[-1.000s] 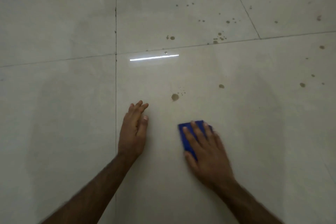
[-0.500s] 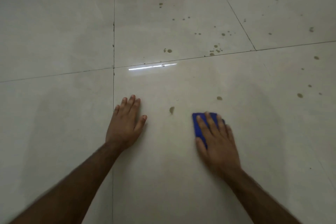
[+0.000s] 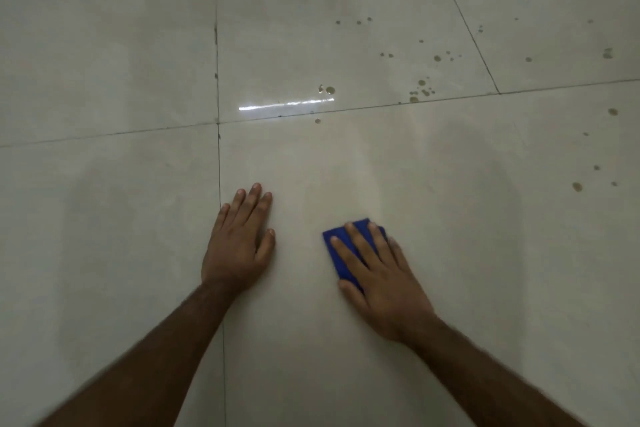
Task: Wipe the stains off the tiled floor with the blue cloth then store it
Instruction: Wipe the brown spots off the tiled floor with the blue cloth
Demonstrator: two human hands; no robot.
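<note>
A folded blue cloth (image 3: 337, 251) lies flat on the glossy cream tiled floor (image 3: 104, 218). My right hand (image 3: 379, 276) presses down on it with straight fingers, covering most of it. My left hand (image 3: 240, 241) rests palm-down on the floor to the left, beside a grout line, fingers straight and holding nothing. Brown stains dot the tiles ahead: a pair of drops (image 3: 327, 89) near a light reflection, a cluster (image 3: 420, 89) by the grout line, and spots (image 3: 576, 186) at the right.
Dark grout lines (image 3: 218, 45) split the floor into large tiles. A bright streak of reflected light (image 3: 285, 103) lies just beyond the cross joint. More small stains (image 3: 438, 57) scatter over the far tiles toward the upper right.
The two stains that lay ahead of my right hand are gone from the tile. My right hand has slid the cloth over that patch and back. My left hand has stayed planted.
</note>
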